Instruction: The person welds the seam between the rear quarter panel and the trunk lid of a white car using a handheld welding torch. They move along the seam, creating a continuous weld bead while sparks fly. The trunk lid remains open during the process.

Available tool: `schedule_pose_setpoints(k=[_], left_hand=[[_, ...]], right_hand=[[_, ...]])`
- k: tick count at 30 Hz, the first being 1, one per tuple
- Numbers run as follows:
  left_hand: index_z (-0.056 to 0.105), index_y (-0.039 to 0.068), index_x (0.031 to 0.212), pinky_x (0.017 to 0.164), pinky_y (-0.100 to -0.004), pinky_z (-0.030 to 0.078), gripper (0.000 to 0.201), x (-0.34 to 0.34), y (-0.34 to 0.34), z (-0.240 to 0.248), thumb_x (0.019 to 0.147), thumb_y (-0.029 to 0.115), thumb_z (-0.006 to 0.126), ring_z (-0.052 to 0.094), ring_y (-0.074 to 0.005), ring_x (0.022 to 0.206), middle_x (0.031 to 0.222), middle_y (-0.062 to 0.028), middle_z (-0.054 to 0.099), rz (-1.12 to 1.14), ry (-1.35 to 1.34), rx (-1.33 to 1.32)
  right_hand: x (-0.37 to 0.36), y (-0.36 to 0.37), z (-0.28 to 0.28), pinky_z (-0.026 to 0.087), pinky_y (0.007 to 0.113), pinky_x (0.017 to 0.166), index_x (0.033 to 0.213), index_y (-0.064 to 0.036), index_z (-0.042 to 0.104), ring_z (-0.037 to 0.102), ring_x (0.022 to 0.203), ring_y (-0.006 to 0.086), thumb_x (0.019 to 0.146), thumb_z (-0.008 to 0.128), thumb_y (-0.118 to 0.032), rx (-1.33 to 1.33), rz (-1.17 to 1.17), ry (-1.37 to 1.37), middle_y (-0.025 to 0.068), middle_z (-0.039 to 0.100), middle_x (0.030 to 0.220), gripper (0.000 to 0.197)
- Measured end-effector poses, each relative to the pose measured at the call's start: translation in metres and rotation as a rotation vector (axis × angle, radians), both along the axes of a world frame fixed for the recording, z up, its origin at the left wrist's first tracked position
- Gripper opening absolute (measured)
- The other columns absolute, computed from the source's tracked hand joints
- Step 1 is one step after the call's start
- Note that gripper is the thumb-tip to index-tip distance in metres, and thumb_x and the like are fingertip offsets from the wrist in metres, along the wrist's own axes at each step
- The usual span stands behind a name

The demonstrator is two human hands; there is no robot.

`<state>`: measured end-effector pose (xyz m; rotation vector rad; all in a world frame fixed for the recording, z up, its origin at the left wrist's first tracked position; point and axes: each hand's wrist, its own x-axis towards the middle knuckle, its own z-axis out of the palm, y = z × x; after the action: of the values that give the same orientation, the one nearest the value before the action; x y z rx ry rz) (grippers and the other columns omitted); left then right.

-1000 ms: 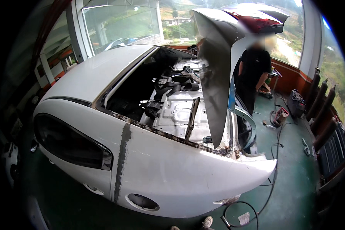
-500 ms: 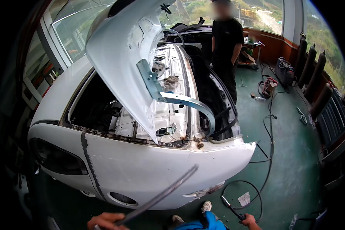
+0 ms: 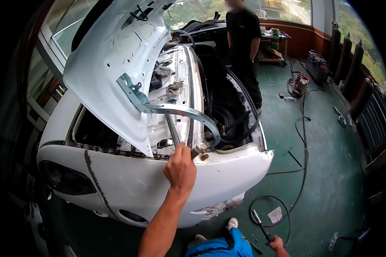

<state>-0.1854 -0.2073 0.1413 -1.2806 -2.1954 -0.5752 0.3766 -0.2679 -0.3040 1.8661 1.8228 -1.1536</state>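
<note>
My left hand [image 3: 181, 168] is closed in a fist around a flat grey metal bar [image 3: 172, 128], at the rusty upper edge of a white car body [image 3: 210, 184]. The bar slants up from my fist and passes beside a curved metal hinge arm [image 3: 188, 111]. That hinge joins the raised white trunk lid [image 3: 111, 64]. Low on the right, my right hand [image 3: 277, 243] grips a welding torch [image 3: 261, 227] with a black handle and metal nozzle. Its nozzle points up and away, over the floor and apart from the car. My left fingertips are hidden behind the fist.
A person in black [image 3: 243, 43] stands beyond the open trunk. A black cable [image 3: 304, 150] loops over the green floor [image 3: 330, 171]. Gas cylinders [image 3: 345, 60], a red machine [image 3: 299, 83] and a wheeled table [image 3: 274, 36] stand toward the right wall. Paper [image 3: 275, 215] lies nearby.
My left hand has risen from the lower edge, bringing the bar up to the car's rear edge. My right hand still holds the torch low. The view has shifted slightly.
</note>
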Motion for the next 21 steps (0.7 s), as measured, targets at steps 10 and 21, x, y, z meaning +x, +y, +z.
schedule_pose_setpoints(k=[10, 21], left_hand=[[0.071, 0.003, 0.092, 0.076, -0.0477, 0.057, 0.013, -0.071, 0.084, -0.014, 0.089, 0.012, 0.064, 0.068, -0.0354, 0.092, 0.118, -0.0129, 0.061, 0.137, -0.052, -0.332], [0.066, 0.003, 0.125, 0.102, -0.0497, 0.047, 0.048, -0.071, 0.061, 0.006, 0.086, 0.03, 0.072, 0.056, -0.0355, 0.123, 0.134, -0.0191, 0.058, 0.11, -0.162, -0.424]], right_hand=[[-0.007, -0.013, 0.017, 0.057, 0.045, 0.087, 0.107, -0.0101, 0.072, 0.072, 0.099, 0.0361, 0.057, 0.091, -0.033, 0.004, -0.1, 0.042, 0.0158, 0.075, 0.102, 0.058], [0.013, -0.008, -0.027, 0.058, 0.04, 0.079, 0.112, -0.003, 0.066, 0.072, 0.088, 0.0286, 0.06, 0.09, -0.024, 0.01, 0.047, 0.112, 0.0155, 0.073, 0.096, 0.061]])
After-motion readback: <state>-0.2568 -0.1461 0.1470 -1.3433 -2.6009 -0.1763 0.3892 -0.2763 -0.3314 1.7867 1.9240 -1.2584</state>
